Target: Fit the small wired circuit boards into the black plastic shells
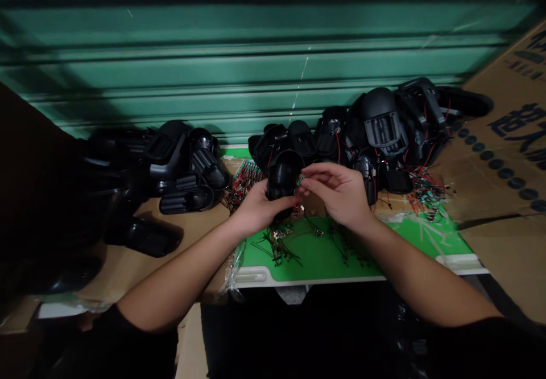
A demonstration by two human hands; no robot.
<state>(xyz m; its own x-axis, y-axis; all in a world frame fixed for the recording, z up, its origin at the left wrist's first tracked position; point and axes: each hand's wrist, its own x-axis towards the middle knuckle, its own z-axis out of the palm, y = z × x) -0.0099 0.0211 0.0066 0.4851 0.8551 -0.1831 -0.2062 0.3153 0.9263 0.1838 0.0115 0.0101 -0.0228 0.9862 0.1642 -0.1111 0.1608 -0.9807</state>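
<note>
A glossy black plastic shell (281, 177) is upright in my left hand (261, 207), with the thumb across its lower front. Close to the shell's right edge, my right hand (336, 191) pinches a small green circuit board (300, 179) between thumb and index finger. Red wires (296, 201) hang below the board beside my left thumb. Under both hands, small connectors with dark wires (279, 242) lie on the green tabletop (307, 259). What is inside the shell is too dark to tell.
Black housings with battery slots pile up at the left (207, 163) and the back right (381, 120). Wire bundles lie left (245, 185) and right (426, 194) of my hands. A cardboard box (507, 123) stands at the right, before a green ribbed wall (256, 60).
</note>
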